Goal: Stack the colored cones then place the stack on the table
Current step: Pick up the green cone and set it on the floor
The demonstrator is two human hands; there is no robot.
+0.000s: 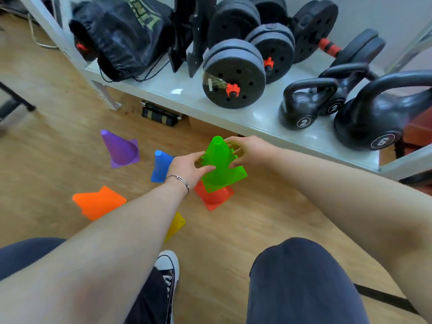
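Observation:
A green cone [221, 163] sits tilted over a red cone [215, 196] that stands on the wooden floor. My left hand [189, 168] grips the green cone's left side and my right hand [249, 152] grips its right side. A blue cone [161, 166] stands just behind my left hand. Further left stands a purple cone [120, 148]. An orange cone [98, 202] lies on its side at the left. A yellow cone [175, 226] shows partly under my left forearm.
A low white shelf [233, 115] at the back holds dumbbells [233, 76], kettlebells [304, 104] and a black bag [124, 36]. A dark object [161, 114] lies under it. My knees and one shoe [167, 267] fill the near floor.

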